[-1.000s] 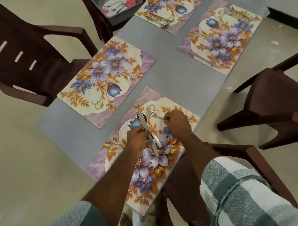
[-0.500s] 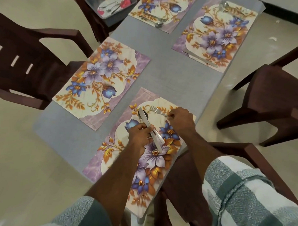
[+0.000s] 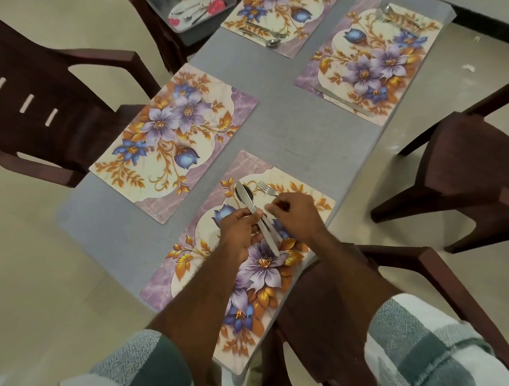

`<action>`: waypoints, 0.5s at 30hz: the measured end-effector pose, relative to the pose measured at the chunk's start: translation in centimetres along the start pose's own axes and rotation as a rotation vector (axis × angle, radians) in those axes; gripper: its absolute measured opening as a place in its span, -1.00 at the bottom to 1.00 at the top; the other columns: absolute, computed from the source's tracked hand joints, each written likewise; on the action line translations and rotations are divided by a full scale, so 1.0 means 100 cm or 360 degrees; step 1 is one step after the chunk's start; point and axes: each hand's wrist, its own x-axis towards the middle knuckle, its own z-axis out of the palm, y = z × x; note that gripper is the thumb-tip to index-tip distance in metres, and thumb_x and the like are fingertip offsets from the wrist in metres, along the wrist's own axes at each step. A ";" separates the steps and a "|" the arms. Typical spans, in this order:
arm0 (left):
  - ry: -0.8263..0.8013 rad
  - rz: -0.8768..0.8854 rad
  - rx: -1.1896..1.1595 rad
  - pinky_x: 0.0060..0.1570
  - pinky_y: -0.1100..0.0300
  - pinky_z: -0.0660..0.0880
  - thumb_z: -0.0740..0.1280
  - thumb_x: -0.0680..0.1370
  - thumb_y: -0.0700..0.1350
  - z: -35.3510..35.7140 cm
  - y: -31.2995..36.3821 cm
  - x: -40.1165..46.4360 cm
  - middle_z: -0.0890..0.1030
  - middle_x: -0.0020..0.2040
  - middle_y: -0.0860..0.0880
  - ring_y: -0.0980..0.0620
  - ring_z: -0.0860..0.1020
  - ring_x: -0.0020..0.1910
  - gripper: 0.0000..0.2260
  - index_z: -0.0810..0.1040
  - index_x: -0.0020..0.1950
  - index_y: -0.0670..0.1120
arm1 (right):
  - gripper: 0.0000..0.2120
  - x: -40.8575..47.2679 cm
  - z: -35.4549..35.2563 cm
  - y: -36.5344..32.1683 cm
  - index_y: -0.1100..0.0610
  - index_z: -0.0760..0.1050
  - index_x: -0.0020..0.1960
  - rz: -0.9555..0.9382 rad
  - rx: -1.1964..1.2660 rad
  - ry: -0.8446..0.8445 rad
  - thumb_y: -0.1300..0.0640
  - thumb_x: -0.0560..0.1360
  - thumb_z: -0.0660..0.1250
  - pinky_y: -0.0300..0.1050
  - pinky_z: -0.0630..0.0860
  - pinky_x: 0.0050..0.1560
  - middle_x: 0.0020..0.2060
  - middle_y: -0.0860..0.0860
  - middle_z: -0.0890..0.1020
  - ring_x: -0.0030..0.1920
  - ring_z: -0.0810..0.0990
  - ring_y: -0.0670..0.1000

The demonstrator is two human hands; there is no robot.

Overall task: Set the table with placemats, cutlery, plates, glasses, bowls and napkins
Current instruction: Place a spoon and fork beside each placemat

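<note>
On the grey table (image 3: 282,130), a knife (image 3: 256,219) is gripped by the left hand (image 3: 240,230) and a fork (image 3: 266,189), at one o'clock from it, is pinched by the right hand (image 3: 296,215).

Bare forearms w/ rolled grey-green & white checked sleeves (image 3: 421,346).

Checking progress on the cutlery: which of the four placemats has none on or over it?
The left middle placemat, beside the slatted chair; the other three carry or sit under cutlery.

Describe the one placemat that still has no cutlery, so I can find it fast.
On the grey table lie four floral placemats. The bare placemat sits on the left side, beside the dark chair with slots in its back. Unlike it, the others each carry cutlery.
</note>
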 end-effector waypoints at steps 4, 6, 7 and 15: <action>-0.0035 0.0003 -0.0011 -0.15 0.05 0.66 0.44 0.56 -0.22 0.000 0.005 0.001 0.71 -0.11 -0.15 -0.05 0.71 -0.20 -0.86 0.62 0.09 -0.22 | -0.88 0.002 0.004 0.001 0.11 0.72 -0.01 0.0155 0.0283 -0.0310 0.15 0.46 0.53 0.04 0.68 0.01 -0.16 -0.03 0.72 -0.13 0.70 -0.05; -0.0040 0.0010 -0.0002 -0.23 0.08 0.64 0.45 0.56 -0.21 0.000 0.006 0.002 0.71 -0.10 -0.15 -0.03 0.70 -0.23 -0.84 0.63 0.11 -0.23 | -0.87 0.006 0.000 0.001 0.15 0.72 -0.03 0.0247 0.0338 -0.0337 0.24 0.43 0.54 0.05 0.67 0.04 -0.15 0.02 0.73 -0.10 0.71 0.01; -0.0035 0.0023 0.0003 -0.25 0.10 0.63 0.46 0.55 -0.22 0.000 0.006 0.001 0.71 -0.09 -0.16 -0.03 0.69 -0.25 -0.83 0.64 0.11 -0.24 | -0.88 0.008 -0.002 0.000 0.16 0.72 -0.04 0.0260 0.0345 -0.0336 0.28 0.43 0.52 0.03 0.67 0.05 -0.15 0.03 0.73 -0.08 0.72 0.02; -0.0016 0.0015 -0.0098 -0.15 0.08 0.63 0.45 0.56 -0.18 -0.005 0.004 -0.001 0.72 -0.14 -0.11 -0.10 0.69 -0.09 -0.90 0.66 0.01 -0.20 | -0.89 0.042 -0.041 0.009 0.16 0.71 -0.03 0.0406 0.0297 -0.0050 0.29 0.45 0.51 -0.05 0.62 0.15 -0.15 -0.02 0.70 -0.02 0.67 -0.02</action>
